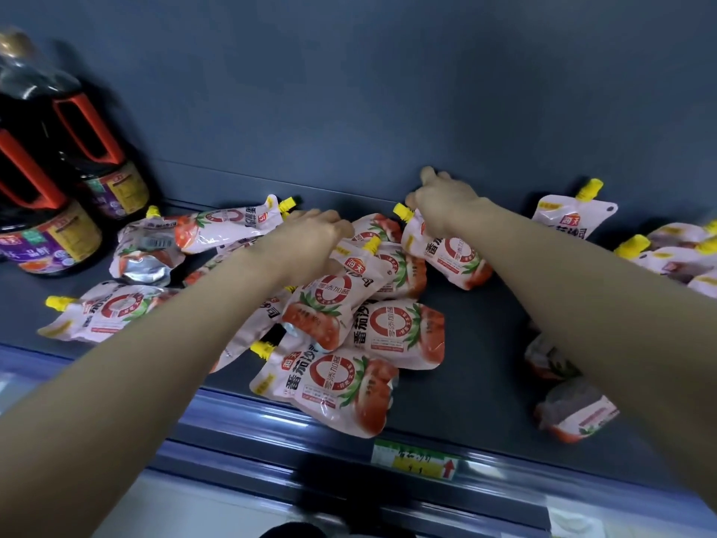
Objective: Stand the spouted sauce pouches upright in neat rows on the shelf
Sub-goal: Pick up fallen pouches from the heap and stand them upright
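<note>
Dim, bluish light leaves the shelf's back wall murky, while soft glare sits on the glossy sauce pouches and on the dark bottles at far left, which smear with blur and wide-angle bending, as does the near price rail.

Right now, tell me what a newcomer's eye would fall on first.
A jumbled heap of pink sauce pouches with yellow spouts lies flat in the middle of the shelf, with the left hand on its top. Just right of it, the right hand pinches the top of a pouch beside its spout. At far left stand dark bottles with red handles.
</note>
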